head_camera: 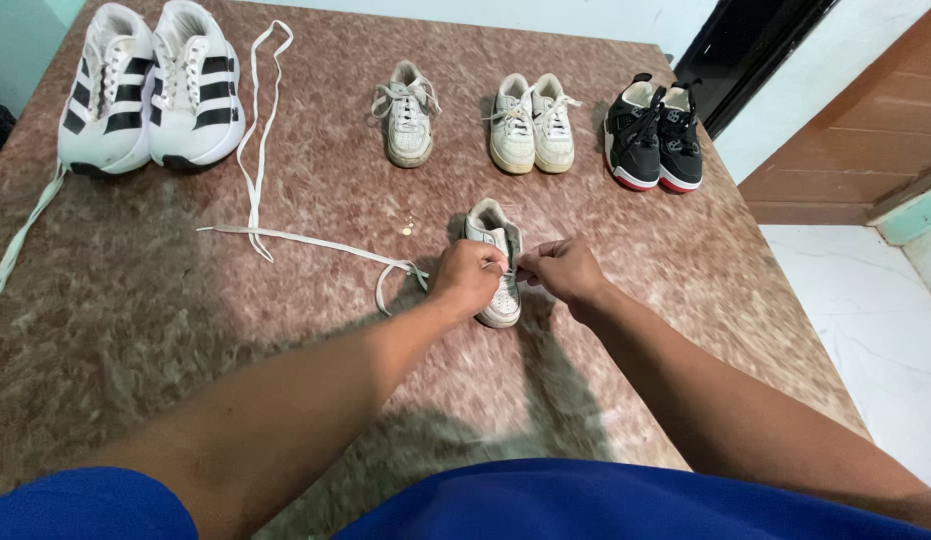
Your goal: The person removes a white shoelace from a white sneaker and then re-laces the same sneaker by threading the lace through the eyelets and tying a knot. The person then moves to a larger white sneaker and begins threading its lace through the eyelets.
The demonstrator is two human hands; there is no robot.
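Mottled brown table [186, 330], white tiled floor [876, 330], wooden door [866, 130].

No pkgs, labels, signs or screens in view.

A pair of large white sneakers with black stripes [151, 88] is being kept at the upper left of the frame on a brown mottled table [146, 330]. Along the top, a single small white shoe [408, 113], a pair of small white shoes [533, 123] and a pair of small black shoes [653, 133] are being displayed in a row. A brown wooden door [866, 130] is being shown at the upper right, above a white tiled floor [876, 340].
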